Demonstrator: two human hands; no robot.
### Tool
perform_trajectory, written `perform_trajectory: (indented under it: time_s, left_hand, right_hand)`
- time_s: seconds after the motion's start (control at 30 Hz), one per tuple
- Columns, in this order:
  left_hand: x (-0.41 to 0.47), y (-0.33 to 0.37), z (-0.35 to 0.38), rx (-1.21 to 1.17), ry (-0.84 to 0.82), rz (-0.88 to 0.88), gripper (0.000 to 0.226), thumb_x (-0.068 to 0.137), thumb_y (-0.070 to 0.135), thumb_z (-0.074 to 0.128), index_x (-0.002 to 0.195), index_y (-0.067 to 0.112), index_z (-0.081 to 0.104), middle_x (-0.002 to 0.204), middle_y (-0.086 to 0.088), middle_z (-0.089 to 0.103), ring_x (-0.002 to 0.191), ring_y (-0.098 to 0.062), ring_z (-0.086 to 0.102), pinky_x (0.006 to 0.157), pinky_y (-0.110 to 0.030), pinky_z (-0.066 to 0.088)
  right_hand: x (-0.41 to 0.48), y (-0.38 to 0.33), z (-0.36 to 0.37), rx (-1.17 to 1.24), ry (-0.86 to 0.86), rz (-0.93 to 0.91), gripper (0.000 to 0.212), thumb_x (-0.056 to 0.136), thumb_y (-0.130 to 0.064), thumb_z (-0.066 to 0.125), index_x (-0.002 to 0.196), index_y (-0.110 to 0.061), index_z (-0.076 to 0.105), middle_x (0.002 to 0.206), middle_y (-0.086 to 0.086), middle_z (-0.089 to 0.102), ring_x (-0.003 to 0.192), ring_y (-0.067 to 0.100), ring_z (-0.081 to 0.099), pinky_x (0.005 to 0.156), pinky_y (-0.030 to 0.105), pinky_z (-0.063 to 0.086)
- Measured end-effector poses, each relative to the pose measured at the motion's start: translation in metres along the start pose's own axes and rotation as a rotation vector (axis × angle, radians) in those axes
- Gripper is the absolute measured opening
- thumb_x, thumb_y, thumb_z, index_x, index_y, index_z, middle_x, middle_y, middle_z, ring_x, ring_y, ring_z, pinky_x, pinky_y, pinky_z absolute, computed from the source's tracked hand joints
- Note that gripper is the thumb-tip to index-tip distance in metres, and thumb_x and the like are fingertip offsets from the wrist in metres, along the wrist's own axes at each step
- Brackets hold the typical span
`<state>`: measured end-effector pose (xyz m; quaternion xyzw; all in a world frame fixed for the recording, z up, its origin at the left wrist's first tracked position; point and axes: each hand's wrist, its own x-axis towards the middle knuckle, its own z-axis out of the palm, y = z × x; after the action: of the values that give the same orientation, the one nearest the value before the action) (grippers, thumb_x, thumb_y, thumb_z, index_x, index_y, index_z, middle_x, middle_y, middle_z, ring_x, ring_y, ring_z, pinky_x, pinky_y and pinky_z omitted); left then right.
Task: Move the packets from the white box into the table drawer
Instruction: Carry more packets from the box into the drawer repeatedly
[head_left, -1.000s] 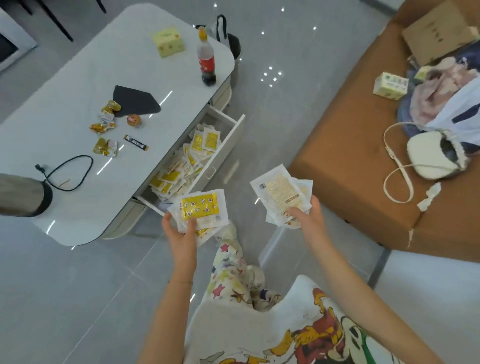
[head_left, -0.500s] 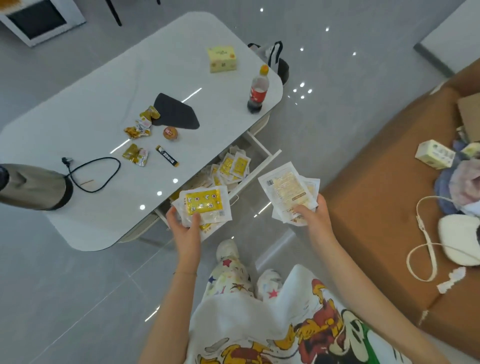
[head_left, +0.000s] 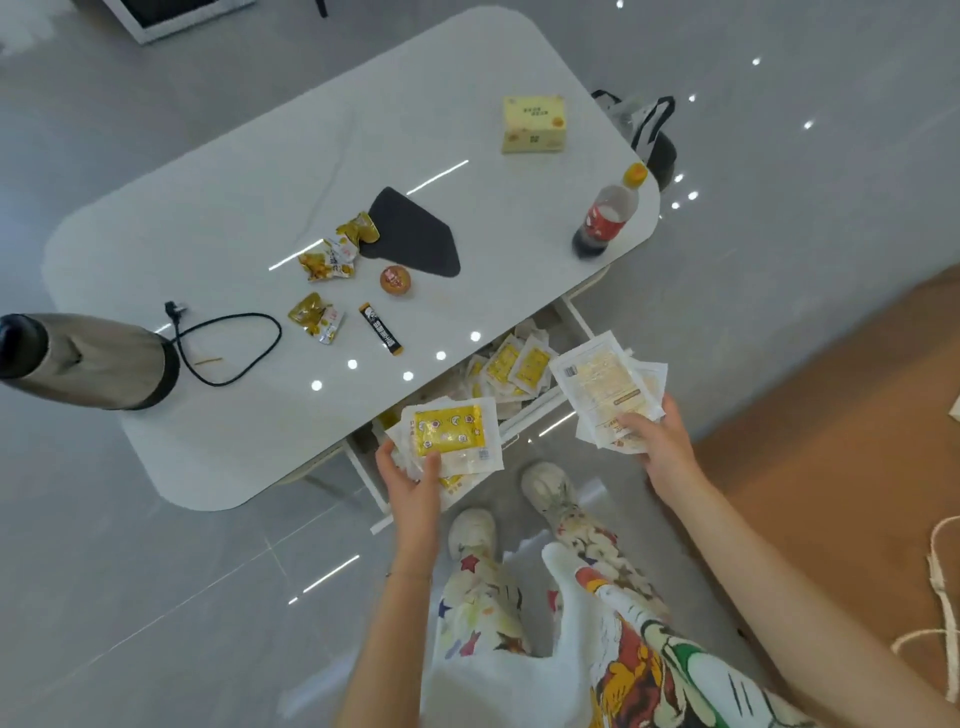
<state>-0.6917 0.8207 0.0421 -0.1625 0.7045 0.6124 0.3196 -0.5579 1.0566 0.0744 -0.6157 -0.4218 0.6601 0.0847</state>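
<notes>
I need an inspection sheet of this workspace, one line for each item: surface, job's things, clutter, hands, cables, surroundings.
Surface: white table; its drawer is pulled open.
Job's things: loose packets lie in the drawer; left stack and right stack are in the hands; white box not in view.
Clutter: bottle, yellow box, black mat, wrappers, black sachet and kettle, all on the table.
Hands: left hand grips the left stack; right hand grips the right stack; both are by the drawer.
Cables: black cord with plug, looped beside the kettle.
Surroundings: grey floor, brown sofa, bag behind the table.
</notes>
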Motion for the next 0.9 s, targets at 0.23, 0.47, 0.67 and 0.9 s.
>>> perform_trajectory:
  time_s: [0.23,0.47,0.67,0.9]
  left_hand:
    - [0.121,-0.091,0.038,0.041,0.143,-0.141,0.048,0.098,0.008,0.051,0.136,0.026,0.027,0.119,-0.001,0.056,0.093,-0.008,0.061,0.077,-0.028,0.051]
    - [0.231,-0.182,0.075,0.295,0.020,-0.112,0.052,0.099,0.026,0.050,0.140,0.038,0.020,0.137,-0.005,0.050,0.116,-0.021,0.057,0.097,-0.036,0.046]
    - [0.269,-0.216,0.098,0.268,0.121,0.005,0.053,0.099,0.020,0.051,0.144,0.026,0.025,0.139,0.009,0.043,0.124,-0.014,0.046,0.105,-0.033,0.038]
    - [0.256,-0.208,0.101,0.294,0.236,0.053,0.065,0.091,0.021,0.064,0.147,0.025,0.031,0.133,0.011,0.049,0.108,0.002,0.053,0.093,-0.024,0.046]
  right_hand:
    - [0.175,0.042,0.045,-0.375,-0.149,0.022,0.052,0.084,-0.003,0.066,0.125,-0.021,0.040,0.119,0.001,0.057,0.106,0.019,0.056,0.076,0.026,0.050]
    - [0.331,0.089,0.102,-0.690,-0.301,-0.030,0.058,0.084,-0.001,0.065,0.134,-0.018,0.040,0.121,-0.002,0.054,0.102,0.016,0.055,0.074,0.025,0.045]
    - [0.378,0.144,0.115,-0.635,-0.282,-0.074,0.065,0.080,0.002,0.066,0.137,-0.016,0.040,0.117,0.000,0.058,0.110,0.019,0.057,0.075,0.023,0.046]
    - [0.362,0.146,0.118,-0.637,-0.254,-0.130,0.072,0.081,-0.003,0.069,0.142,-0.018,0.035,0.118,-0.003,0.052,0.111,0.015,0.053,0.090,0.027,0.047]
